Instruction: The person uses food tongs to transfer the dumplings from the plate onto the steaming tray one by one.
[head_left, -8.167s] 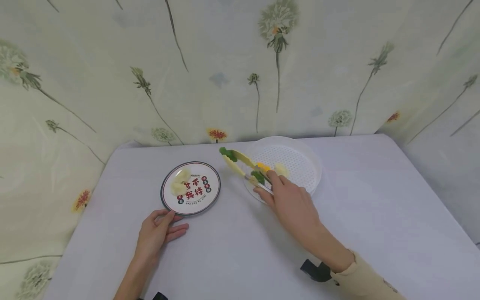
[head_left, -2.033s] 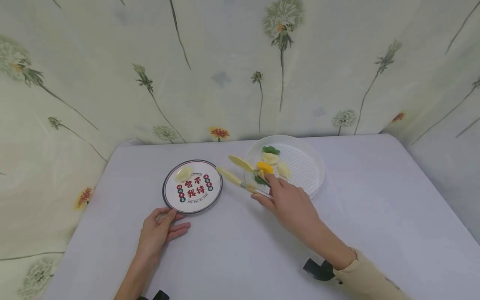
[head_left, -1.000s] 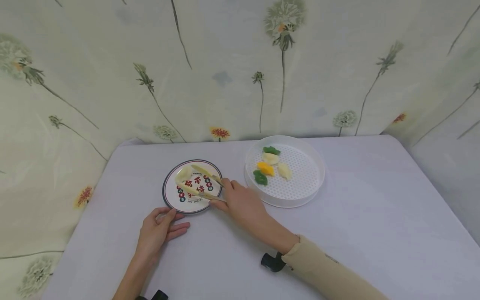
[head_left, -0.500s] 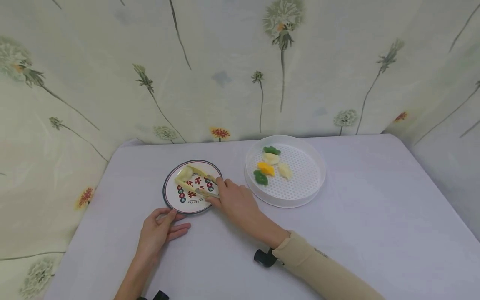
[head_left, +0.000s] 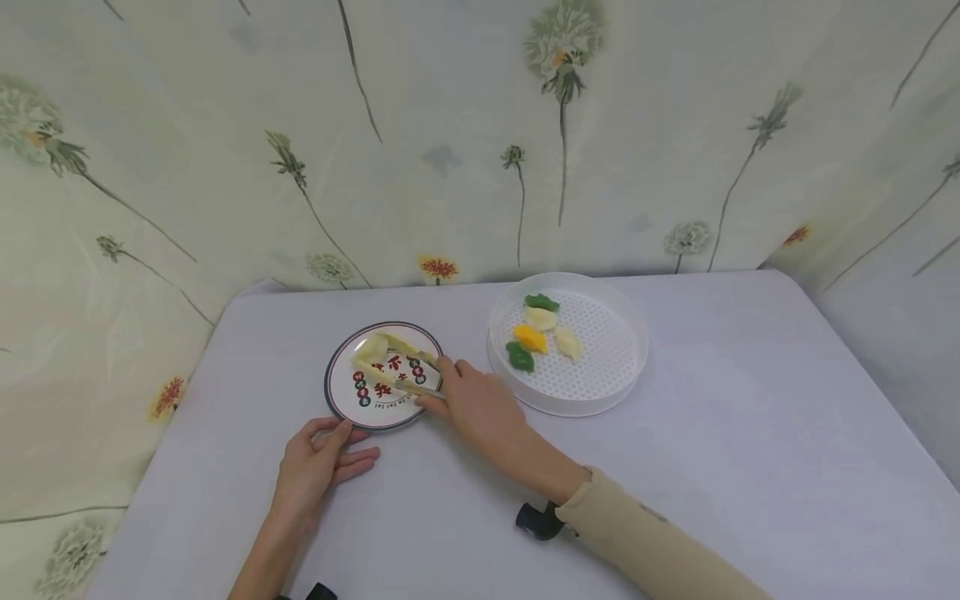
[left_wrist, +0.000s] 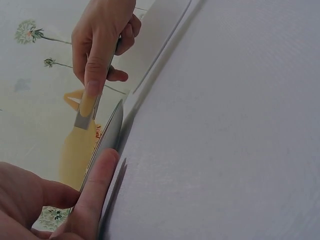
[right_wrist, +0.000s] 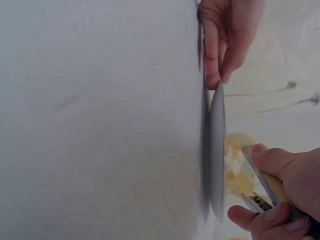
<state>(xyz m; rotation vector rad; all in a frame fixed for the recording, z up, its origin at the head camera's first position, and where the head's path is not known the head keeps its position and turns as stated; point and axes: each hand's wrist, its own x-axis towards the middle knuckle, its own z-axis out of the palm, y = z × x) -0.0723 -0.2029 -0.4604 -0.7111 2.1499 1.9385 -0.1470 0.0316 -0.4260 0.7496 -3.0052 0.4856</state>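
Note:
My left hand (head_left: 318, 454) pinches the near rim of a round white plate (head_left: 341, 385) with red characters, thumb above and a finger below. One pale dumpling (head_left: 370, 348) lies at the plate's upper left. My right hand (head_left: 486, 417) grips a pair of tongs with yellow tips (head_left: 372, 374), reaching over the plate from the right. The tips stand on either side of the dumpling; whether they squeeze it I cannot tell. In the left wrist view, a yellow tong tip (left_wrist: 75, 155) hangs over the tilted-looking plate (left_wrist: 114, 127). The right wrist view shows the plate edge-on.
Right of the plate sits a round white perforated tray (head_left: 618, 354). It holds a green dumpling (head_left: 542, 302), a pale dumpling (head_left: 540, 318), an orange dumpling (head_left: 531, 338), another pale one and another green one. A white cloth covers the table (head_left: 712, 400); a flowered curtain hangs behind.
A green and a pale dumpling have gone into the tray; the plate went from two pale dumplings to one. The right hand moved the tongs left from tray to plate. The left hand stayed put.

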